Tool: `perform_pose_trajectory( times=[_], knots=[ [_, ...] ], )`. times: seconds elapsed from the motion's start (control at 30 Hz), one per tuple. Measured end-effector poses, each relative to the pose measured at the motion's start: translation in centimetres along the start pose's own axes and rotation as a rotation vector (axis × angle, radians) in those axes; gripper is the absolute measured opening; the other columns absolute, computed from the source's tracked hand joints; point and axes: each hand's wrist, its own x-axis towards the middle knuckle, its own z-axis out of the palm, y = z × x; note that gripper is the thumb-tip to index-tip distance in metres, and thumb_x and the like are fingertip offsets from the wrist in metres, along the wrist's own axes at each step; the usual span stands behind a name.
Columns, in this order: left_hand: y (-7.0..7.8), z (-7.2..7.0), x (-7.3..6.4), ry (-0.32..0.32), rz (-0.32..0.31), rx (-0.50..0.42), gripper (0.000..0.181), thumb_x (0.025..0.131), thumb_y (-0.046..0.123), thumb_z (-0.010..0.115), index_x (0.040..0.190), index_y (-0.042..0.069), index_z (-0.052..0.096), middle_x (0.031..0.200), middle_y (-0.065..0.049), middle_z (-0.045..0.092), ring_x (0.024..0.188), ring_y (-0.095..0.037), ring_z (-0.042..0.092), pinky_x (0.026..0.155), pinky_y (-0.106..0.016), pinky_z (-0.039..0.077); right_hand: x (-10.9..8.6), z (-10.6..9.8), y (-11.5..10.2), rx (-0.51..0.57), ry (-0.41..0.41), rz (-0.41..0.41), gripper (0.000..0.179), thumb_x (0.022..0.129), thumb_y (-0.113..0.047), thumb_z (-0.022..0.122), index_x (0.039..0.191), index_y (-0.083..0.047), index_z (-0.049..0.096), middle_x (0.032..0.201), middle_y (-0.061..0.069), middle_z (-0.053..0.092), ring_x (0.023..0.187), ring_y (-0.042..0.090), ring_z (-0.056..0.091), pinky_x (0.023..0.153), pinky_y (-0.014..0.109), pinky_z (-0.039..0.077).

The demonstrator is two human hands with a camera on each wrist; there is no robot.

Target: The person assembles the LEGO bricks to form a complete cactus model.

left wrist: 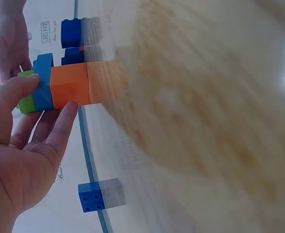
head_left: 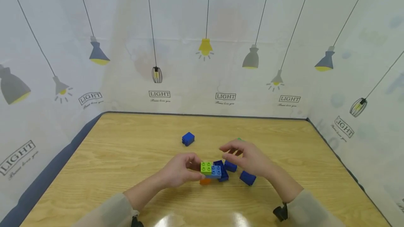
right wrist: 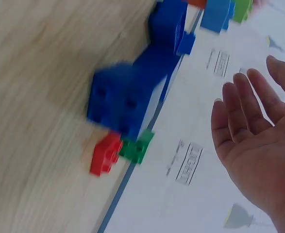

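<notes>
My left hand (head_left: 180, 171) holds a small stack of toy building bricks between thumb and fingers. On top of it is a lime green brick (head_left: 206, 167), under that a light blue brick (head_left: 216, 172), and at the bottom an orange brick (left wrist: 69, 86). The light blue brick juts out to the right of the green one. To the right, above several dark blue bricks (head_left: 230, 165), hovers my right hand (head_left: 249, 157). Its fingers are loosely bent in the right wrist view and nothing is in them.
A lone blue brick (head_left: 188, 138) lies farther back on the wooden table (head_left: 132, 143). Beyond the dark blue bricks, a red brick (right wrist: 105, 154) and a green brick (right wrist: 136, 147) appear in the right wrist view. Lamp-printed sheets surround the table.
</notes>
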Motion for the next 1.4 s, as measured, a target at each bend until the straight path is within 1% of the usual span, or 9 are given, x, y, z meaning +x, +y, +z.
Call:
perform_pose_trajectory(
  times=[0.17, 0.3, 0.4, 0.53, 0.67, 0.83, 1.0, 1.17, 1.4],
  knots=[
    [0.1, -0.2, -0.1, -0.011, -0.029, -0.005, 0.028, 0.093, 0.011, 0.087, 0.116, 0.008, 0.072, 0.119, -0.005, 0.077, 0.117, -0.023, 0.075, 0.099, -0.036, 0.065, -0.5, -1.8, 1.5, -0.048, -0.002, 0.083, 0.03, 0.11, -0.035, 0.068, 0.135, -0.019, 0.075, 0.124, -0.001, 0.076, 0.109, 0.013, 0.068, 0.096, 0.035, 0.059],
    [0.1, -0.2, 0.0, -0.01, -0.031, 0.003, 0.029, 0.093, 0.012, 0.088, 0.117, 0.008, 0.072, 0.12, -0.005, 0.077, 0.117, -0.023, 0.075, 0.099, -0.037, 0.065, -0.6, -2.4, 2.4, -0.04, -0.02, 0.099, 0.033, 0.109, -0.033, 0.07, 0.136, -0.013, 0.075, 0.122, -0.002, 0.076, 0.11, 0.016, 0.068, 0.094, 0.032, 0.059],
    [0.0, -0.1, 0.0, -0.002, -0.026, 0.009, 0.028, 0.092, 0.011, 0.088, 0.116, 0.009, 0.073, 0.119, -0.004, 0.078, 0.116, -0.023, 0.075, 0.099, -0.037, 0.065, -0.5, -2.2, 2.9, -0.031, -0.044, 0.097, 0.037, 0.107, -0.033, 0.074, 0.136, -0.011, 0.075, 0.128, 0.003, 0.075, 0.113, 0.019, 0.068, 0.093, 0.032, 0.059],
    [-0.1, -0.1, 0.0, 0.003, -0.019, 0.019, 0.027, 0.092, 0.012, 0.088, 0.115, 0.01, 0.073, 0.118, -0.003, 0.078, 0.115, -0.022, 0.075, 0.099, -0.037, 0.064, -0.1, -1.3, 3.5, -0.041, -0.11, 0.081, 0.046, 0.1, -0.033, 0.082, 0.14, -0.013, 0.073, 0.138, 0.006, 0.071, 0.125, 0.027, 0.064, 0.103, 0.046, 0.057],
    [-0.3, -0.1, 0.1, -0.002, -0.015, 0.01, 0.027, 0.092, 0.012, 0.088, 0.115, 0.009, 0.073, 0.119, -0.004, 0.078, 0.116, -0.023, 0.075, 0.099, -0.037, 0.065, 0.5, -0.4, 3.5, -0.047, -0.195, 0.063, 0.056, 0.094, -0.034, 0.089, 0.145, -0.02, 0.07, 0.149, 0.006, 0.063, 0.141, 0.036, 0.054, 0.115, 0.065, 0.048],
    [-0.4, -0.1, 0.1, -0.007, -0.006, -0.006, 0.028, 0.093, 0.011, 0.087, 0.116, 0.007, 0.072, 0.12, -0.006, 0.077, 0.118, -0.025, 0.075, 0.097, -0.036, 0.065, 1.1, 0.4, 2.8, -0.087, -0.275, 0.048, 0.068, 0.089, -0.037, 0.094, 0.15, -0.025, 0.067, 0.158, 0.008, 0.056, 0.149, 0.043, 0.046, 0.117, 0.074, 0.042],
    [-0.3, -0.1, 0.0, -0.008, -0.011, -0.008, 0.028, 0.094, 0.011, 0.087, 0.117, 0.008, 0.072, 0.121, -0.006, 0.077, 0.119, -0.025, 0.074, 0.098, -0.037, 0.065, 1.8, 0.9, 2.6, -0.152, -0.287, 0.091, 0.067, 0.088, -0.038, 0.094, 0.148, -0.026, 0.068, 0.159, 0.009, 0.057, 0.151, 0.043, 0.045, 0.12, 0.074, 0.039],
    [-0.3, -0.1, 0.0, -0.006, -0.004, 0.015, 0.026, 0.093, 0.011, 0.087, 0.115, 0.009, 0.073, 0.119, -0.004, 0.078, 0.117, -0.023, 0.075, 0.099, -0.039, 0.064, 2.3, 0.9, 3.2, -0.203, -0.244, 0.107, 0.064, 0.089, -0.035, 0.093, 0.146, -0.019, 0.069, 0.15, 0.007, 0.066, 0.142, 0.037, 0.055, 0.118, 0.066, 0.045],
    [-0.3, 0.0, 0.1, 0.002, -0.011, 0.016, 0.026, 0.093, 0.012, 0.087, 0.114, 0.01, 0.073, 0.119, -0.004, 0.078, 0.116, -0.023, 0.075, 0.099, -0.039, 0.064, 2.6, 0.8, 3.8, -0.151, -0.199, 0.168, 0.066, 0.09, -0.03, 0.092, 0.149, -0.015, 0.066, 0.146, 0.009, 0.07, 0.137, 0.035, 0.063, 0.112, 0.058, 0.055]
  ],
)
